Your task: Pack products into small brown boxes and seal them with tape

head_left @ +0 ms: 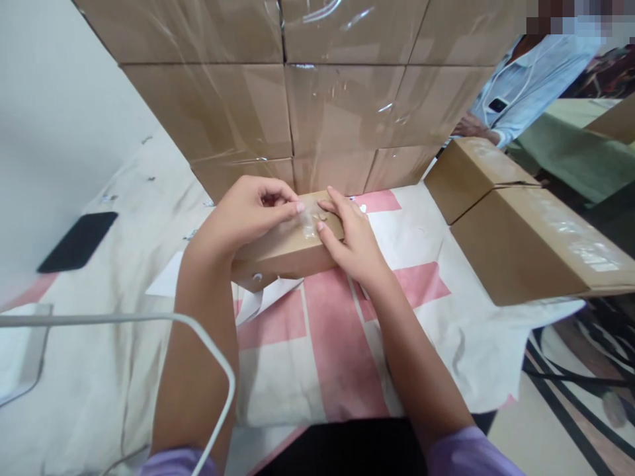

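Observation:
A small brown cardboard box (278, 261) lies on the cloth-covered table in front of me. On its top is a piece of clear tape (309, 225). My left hand (258, 205) is over the box's left part, its thumb and forefinger pinched at the tape's edge. Resting on the right part of the top, my right hand (347, 231) has its fingers spread, with the thumb and fingertips beside the tape. A white paper sheet (270, 297) lies partly under the box's near side.
Wrapped cardboard boxes (347, 112) are stacked behind the small box. More taped boxes (520, 244) stand at the right edge, near a person in a light blue sleeve (536, 86). A dark phone-like slab (79, 241) lies left. A white cable (213, 350) crosses the lower left foreground.

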`<state>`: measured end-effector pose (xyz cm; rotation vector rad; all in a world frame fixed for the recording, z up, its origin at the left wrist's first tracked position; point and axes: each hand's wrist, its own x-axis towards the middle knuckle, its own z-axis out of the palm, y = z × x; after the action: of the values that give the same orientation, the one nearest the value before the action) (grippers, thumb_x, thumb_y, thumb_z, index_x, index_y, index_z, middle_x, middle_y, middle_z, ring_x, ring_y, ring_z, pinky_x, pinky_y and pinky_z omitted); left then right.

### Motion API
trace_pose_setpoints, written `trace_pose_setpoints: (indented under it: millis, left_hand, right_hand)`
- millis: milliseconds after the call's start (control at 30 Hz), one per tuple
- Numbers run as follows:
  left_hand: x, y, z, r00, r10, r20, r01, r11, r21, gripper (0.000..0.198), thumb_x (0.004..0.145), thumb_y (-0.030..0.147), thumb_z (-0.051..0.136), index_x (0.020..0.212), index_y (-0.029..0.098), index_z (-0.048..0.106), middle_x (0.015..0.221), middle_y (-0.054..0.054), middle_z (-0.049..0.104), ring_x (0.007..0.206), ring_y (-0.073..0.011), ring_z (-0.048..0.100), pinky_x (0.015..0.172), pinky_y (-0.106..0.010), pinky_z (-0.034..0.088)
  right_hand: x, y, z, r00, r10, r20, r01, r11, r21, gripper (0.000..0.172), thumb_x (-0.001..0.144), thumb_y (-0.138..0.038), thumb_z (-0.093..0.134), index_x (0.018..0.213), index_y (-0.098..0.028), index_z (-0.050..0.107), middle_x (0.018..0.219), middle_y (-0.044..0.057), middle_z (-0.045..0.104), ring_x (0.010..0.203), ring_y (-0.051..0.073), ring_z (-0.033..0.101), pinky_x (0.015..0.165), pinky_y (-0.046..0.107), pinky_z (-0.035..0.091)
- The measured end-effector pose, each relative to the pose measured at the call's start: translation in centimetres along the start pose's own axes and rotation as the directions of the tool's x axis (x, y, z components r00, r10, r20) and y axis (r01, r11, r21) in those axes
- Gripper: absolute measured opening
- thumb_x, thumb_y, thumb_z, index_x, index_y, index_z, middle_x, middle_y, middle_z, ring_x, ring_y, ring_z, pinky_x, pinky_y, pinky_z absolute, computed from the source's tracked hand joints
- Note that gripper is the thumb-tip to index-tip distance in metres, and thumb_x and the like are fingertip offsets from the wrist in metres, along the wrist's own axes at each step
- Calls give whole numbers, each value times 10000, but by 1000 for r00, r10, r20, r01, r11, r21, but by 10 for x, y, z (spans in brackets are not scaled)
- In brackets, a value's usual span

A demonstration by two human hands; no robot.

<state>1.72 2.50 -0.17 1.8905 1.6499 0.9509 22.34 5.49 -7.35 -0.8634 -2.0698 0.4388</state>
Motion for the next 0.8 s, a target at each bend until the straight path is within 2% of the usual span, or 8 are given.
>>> trace_pose_setpoints:
  millis: [133,200,300,400,467,600,733,800]
  left_hand:
    - [-1,0,3,997,63,-42,-66,996,-64,282,757,476,755,752,195,728,1109,-46,691,909,-187,625,843,-314,498]
    - [-2,1,6,995,68,-78,-72,996,-45,274,755,469,764,733,198,728,1194,-42,680,1001,-211,633,951,-356,494]
    - [-5,9,10,983,112,-148,-113,994,4,281,773,464,762,690,202,705,1228,-34,669,1098,-240,624,1031,-399,471]
    - [-9,19,11,950,159,-271,-175,984,-35,310,816,450,737,675,192,638,1147,-39,690,1061,-225,635,964,-371,500]
    - [-10,23,10,936,170,-307,-201,977,-72,333,869,450,683,675,190,606,1067,-40,701,1009,-208,644,919,-351,508]
    - [-9,22,11,983,142,-117,-148,988,-48,370,948,425,523,688,195,650,1038,-35,710,991,-213,647,948,-366,494]
    - [-3,13,17,998,53,-34,-49,993,108,213,857,305,535,749,207,691,1180,-33,694,1024,-239,647,960,-398,497]
    - [0,9,20,1000,23,-2,-22,979,205,143,805,306,584,804,217,696,1261,-34,667,1088,-267,633,1010,-442,483]
  right_hand:
    - [-1,2,2,1000,18,-14,-17,998,60,562,999,-439,527,1513,-241,415,1392,93,657,1438,293,475,1193,555,376]
    - [-2,2,2,999,26,-23,-25,997,71,562,992,-439,539,1505,-239,426,1381,97,663,1441,293,474,1195,558,377]
    - [-3,1,1,999,29,-36,-27,998,60,528,985,-413,551,1477,-243,462,1367,96,671,1438,299,477,1190,569,381]
    - [-5,1,0,999,37,-38,-34,998,58,480,986,-392,552,1441,-250,503,1370,91,667,1437,305,479,1194,574,377]
    - [-6,1,0,998,45,-43,-41,997,71,457,980,-381,562,1415,-242,529,1380,97,657,1430,309,486,1195,567,383]
    - [-7,2,-1,998,47,-42,-43,996,83,419,978,-390,558,1371,-246,563,1391,97,638,1436,315,475,1196,568,388]
    - [-8,3,-1,998,57,-28,-55,995,85,428,978,-403,558,1376,-247,558,1406,99,628,1460,311,447,1218,571,356]
    - [-8,3,-1,997,67,-27,-64,994,88,431,975,-402,564,1374,-241,560,1421,102,618,1469,307,437,1221,565,352]
